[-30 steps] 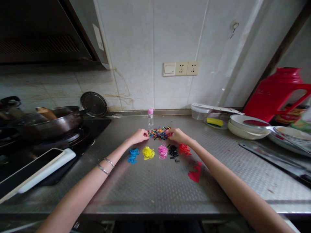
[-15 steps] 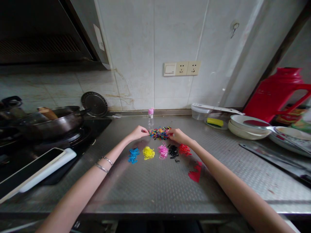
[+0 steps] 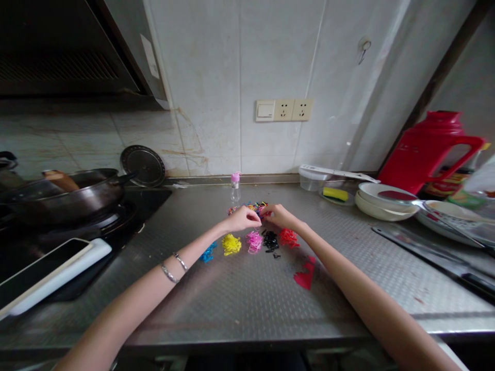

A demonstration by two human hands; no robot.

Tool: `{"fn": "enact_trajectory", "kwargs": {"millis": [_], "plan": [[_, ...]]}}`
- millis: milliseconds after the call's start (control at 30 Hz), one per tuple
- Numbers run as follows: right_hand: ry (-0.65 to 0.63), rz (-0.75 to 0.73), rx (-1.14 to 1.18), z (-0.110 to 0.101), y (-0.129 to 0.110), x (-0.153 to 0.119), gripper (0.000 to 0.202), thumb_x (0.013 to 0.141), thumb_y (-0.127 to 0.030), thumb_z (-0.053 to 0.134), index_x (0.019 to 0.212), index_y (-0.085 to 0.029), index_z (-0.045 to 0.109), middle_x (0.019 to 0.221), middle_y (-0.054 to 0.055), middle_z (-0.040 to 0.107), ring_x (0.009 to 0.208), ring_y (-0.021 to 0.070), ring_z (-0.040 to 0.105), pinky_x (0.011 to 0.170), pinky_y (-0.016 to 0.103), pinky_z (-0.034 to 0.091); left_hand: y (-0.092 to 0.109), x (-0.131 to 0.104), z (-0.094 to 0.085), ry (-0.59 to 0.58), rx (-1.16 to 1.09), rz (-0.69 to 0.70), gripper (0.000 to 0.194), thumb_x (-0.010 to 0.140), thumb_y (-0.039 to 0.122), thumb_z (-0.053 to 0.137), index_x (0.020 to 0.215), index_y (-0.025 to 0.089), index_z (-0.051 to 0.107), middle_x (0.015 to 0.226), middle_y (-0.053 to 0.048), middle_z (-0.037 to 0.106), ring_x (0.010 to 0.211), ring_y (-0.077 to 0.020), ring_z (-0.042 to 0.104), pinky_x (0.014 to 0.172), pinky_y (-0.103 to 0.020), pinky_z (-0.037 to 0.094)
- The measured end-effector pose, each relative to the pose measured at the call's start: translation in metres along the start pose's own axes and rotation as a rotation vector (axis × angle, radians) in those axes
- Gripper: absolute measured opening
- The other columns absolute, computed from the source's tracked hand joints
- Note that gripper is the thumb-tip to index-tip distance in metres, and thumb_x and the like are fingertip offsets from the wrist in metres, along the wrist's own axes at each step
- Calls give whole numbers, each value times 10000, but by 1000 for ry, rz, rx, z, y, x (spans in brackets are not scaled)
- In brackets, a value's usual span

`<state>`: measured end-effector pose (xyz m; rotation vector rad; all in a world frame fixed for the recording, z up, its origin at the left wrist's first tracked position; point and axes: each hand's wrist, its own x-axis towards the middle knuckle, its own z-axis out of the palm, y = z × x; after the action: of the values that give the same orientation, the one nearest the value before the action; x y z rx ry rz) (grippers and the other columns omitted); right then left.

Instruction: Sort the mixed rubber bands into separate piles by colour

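A mixed heap of small coloured rubber bands (image 3: 253, 207) lies on the steel counter, partly covered by my hands. My left hand (image 3: 244, 219) is closed in a pinch in front of the heap, above the pink rubber bands (image 3: 254, 242); what it pinches is too small to name. My right hand (image 3: 279, 214) has its fingers drawn together at the heap's right side, and their contents are hidden. Sorted piles of blue rubber bands (image 3: 208, 252), yellow rubber bands (image 3: 231, 244), black rubber bands (image 3: 270, 240) and red rubber bands (image 3: 289, 237) form a row nearer me.
Behind the heap stands a clear bottle with a pink cap (image 3: 235, 186). Torn red pieces (image 3: 304, 274) lie front right. A knife (image 3: 421, 257), bowls (image 3: 382, 206) and a red thermos (image 3: 421, 149) are on the right; a pan (image 3: 88, 190) and a phone (image 3: 42, 268) are left.
My left hand has moved right, from the heap's left edge to just above the pink pile. My right hand stays at the heap's right side. The view has shifted slightly.
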<state>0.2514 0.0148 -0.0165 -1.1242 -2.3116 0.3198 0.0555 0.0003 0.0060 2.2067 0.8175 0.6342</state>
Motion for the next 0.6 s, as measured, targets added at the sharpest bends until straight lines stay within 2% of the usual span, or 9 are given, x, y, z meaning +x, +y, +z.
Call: {"fn": "enact_trajectory", "kwargs": {"millis": [167, 300, 433, 600], "plan": [[0, 35, 20, -2, 0, -1, 253, 668, -127, 491, 821, -194, 681, 817, 2, 673, 760, 141, 587, 724, 222, 427, 11, 6, 28, -47, 63, 51, 182, 677, 232, 569, 751, 109, 680, 659, -39, 647, 585, -111, 538, 562, -198, 387], [-9, 46, 17, -3, -1, 0, 264, 662, -119, 491, 823, -194, 687, 824, 4, 677, 759, 138, 588, 727, 218, 426, 9, 6, 34, -85, 88, 58, 162, 664, 204, 575, 741, 113, 685, 674, -43, 654, 588, -109, 539, 574, -196, 388], [-16, 14, 8, -3, -4, -1, 265, 669, -112, 474, 796, -197, 690, 804, -6, 677, 743, 130, 585, 711, 203, 424, 5, 6, 24, -58, 82, 50, 180, 667, 213, 573, 766, 114, 685, 678, -41, 652, 593, -111, 538, 558, -195, 382], [-27, -2, -10, -2, -5, 0, 264, 669, -109, 474, 791, -205, 687, 815, -7, 675, 759, 134, 583, 729, 217, 422, -8, 7, 0, 34, 63, 16, 189, 678, 236, 568, 763, 115, 685, 700, -45, 656, 633, -119, 548, 604, -209, 399]]}}
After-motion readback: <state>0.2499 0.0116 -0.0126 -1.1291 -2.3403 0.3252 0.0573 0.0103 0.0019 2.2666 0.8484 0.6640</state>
